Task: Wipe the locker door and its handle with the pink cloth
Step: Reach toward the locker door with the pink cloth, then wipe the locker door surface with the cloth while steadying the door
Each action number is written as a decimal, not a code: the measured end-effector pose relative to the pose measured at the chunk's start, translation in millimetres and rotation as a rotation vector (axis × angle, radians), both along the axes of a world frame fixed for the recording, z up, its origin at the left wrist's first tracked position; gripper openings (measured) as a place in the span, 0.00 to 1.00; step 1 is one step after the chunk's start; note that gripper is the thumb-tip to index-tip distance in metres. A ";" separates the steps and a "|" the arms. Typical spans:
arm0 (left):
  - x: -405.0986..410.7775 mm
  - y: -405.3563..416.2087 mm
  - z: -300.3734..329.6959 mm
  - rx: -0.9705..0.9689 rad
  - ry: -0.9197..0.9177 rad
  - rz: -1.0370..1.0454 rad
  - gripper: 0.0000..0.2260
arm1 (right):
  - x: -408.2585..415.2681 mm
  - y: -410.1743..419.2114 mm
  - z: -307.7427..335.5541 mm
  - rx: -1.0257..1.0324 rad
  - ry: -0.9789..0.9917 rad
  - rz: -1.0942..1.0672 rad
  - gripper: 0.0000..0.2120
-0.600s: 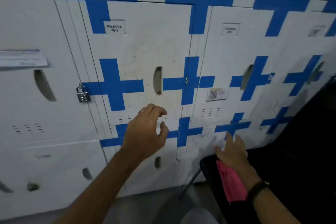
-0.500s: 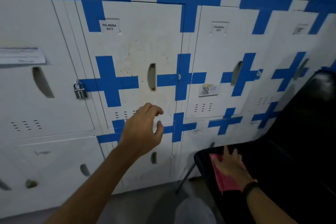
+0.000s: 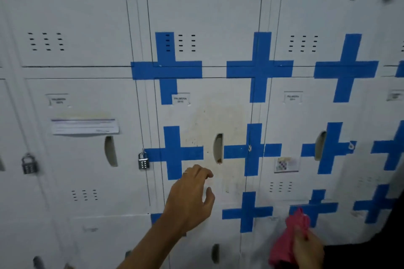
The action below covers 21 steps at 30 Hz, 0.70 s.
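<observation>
We've got the pink cloth (image 3: 290, 240) bunched in our right hand (image 3: 308, 251), fingers curled round it, low at the right and off the steel. Left hand (image 3: 192, 201) is empty, fingers loosely curled, thumb apart, reaching toward the locker door (image 3: 218, 116) just below its handle (image 3: 218, 148).

Target door is the one labelled PALMERA 0015: painted sheet metal, flat, yellow-brown staining across the middle with dark specks. Handle is a recessed vertical slot, curved on one side, with an orange-brown mark at its bottom end.

Risks, as we read it:
- Blue tape crosses (image 3: 175, 153) lie over the door seams and reach almost to the slot. Wiping against a tape edge could lift or curl it.
- Slot is narrow; a bunched wad likely skims over it. Probably needs a fold over one fingertip to reach inside.
- Door looks unlocked, only tape over its hasp (image 3: 249, 148). Hard pressure may flex the panel.
- Combination padlock (image 3: 143, 161) on the neighbouring door hangs just beside the left edge; loose cloth could snag on it.
- Can't tell if the cloth is damp; dry, the stain likely smears.
</observation>
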<state>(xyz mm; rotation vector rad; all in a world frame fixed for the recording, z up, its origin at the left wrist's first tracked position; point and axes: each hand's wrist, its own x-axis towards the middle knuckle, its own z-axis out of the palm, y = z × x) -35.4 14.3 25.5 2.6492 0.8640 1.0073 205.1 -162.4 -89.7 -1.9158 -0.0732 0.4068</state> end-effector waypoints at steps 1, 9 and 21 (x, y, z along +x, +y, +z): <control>0.8 9.0 4.3 0.025 -0.001 0.004 0.18 | -3.9 20.6 10.8 0.081 -0.063 -0.028 0.13; -2.4 65.4 41.5 0.215 -0.083 0.059 0.23 | -89.6 121.5 147.6 0.807 -0.437 0.096 0.24; -13.0 127.7 107.3 0.528 -0.144 0.007 0.31 | -89.7 236.7 196.4 0.239 -1.345 0.489 0.29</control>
